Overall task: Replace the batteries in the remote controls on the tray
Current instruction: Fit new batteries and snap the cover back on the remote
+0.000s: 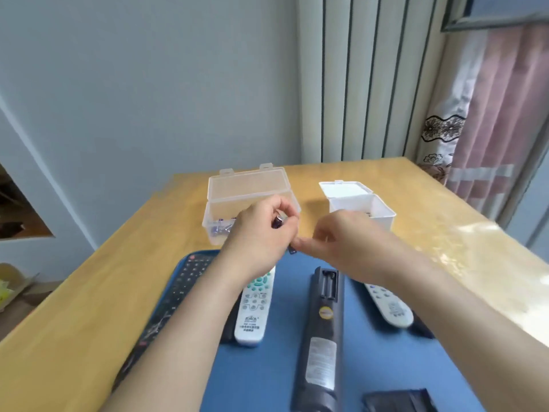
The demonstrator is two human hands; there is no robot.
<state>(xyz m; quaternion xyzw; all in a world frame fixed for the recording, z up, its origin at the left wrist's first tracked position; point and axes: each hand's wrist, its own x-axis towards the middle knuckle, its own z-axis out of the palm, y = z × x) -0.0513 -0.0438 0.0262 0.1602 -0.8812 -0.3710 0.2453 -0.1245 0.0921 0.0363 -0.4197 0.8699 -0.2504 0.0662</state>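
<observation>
A blue tray [267, 367] holds several remotes. A dark remote [320, 328] lies face down in the middle with its battery bay [329, 283] open and empty. A white remote [252, 310] lies to its left, another white remote [389, 304] to its right, and a black remote [178, 286] at the left edge. My left hand [261, 233] grips a purple battery [277, 223] above the tray's far edge. My right hand [332, 236] pinches a second battery [292, 250] by its end, close beside the left hand.
A clear plastic box [225, 230] with its lid up holds several purple batteries on the wooden table [445, 233]. A white open box [383, 209] stands to its right. A dark battery cover [398, 401] lies on the tray's near right. Curtains hang behind.
</observation>
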